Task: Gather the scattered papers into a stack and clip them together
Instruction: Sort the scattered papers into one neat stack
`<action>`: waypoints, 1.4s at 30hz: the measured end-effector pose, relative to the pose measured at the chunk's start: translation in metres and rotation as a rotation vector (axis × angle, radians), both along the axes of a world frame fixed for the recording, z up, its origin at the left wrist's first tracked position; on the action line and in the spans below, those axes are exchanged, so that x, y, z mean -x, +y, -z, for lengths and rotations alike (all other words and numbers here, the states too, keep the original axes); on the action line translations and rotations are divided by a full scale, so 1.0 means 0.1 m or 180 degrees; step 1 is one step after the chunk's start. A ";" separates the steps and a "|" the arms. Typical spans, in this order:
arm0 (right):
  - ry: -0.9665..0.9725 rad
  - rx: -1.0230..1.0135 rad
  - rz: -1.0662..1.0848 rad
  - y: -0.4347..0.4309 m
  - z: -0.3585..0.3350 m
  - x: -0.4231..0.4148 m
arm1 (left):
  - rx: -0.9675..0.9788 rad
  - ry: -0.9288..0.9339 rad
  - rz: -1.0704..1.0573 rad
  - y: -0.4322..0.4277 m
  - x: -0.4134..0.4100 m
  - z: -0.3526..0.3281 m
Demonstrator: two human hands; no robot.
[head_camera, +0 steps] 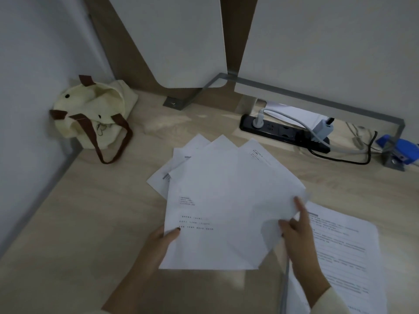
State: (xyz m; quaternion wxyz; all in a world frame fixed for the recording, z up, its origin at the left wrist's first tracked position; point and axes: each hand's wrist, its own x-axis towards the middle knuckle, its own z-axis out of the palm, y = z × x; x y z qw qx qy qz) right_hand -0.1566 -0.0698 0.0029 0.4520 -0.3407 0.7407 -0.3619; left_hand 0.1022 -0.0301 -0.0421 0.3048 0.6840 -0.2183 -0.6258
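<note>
Several white printed sheets are fanned out above the wooden desk, overlapping at different angles. My left hand grips the fan's lower left edge, thumb on top of the front sheet. My right hand pinches the right edge of the sheets, index finger raised along the paper. One more printed sheet lies flat on the desk at the right, partly under my right hand. No clip is visible.
A cream tote bag with brown straps sits in the back left corner. A black power strip with plugs and cables lies at the back right, with a blue object beyond it. White panels and a metal frame stand behind.
</note>
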 end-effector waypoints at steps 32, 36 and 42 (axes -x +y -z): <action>0.1683 0.2101 -0.3496 0.65 0.57 -0.60 | 0.0162 0.0057 -0.0527 0.23 0.03 0.08; 0.0830 0.0741 -0.0998 0.37 0.46 -0.35 | 0.0350 -0.0450 -0.0660 0.26 -0.11 0.11; -0.0609 -0.1044 0.0790 -0.07 0.35 -0.04 | 0.0417 -0.0933 -0.0739 0.41 -0.28 0.16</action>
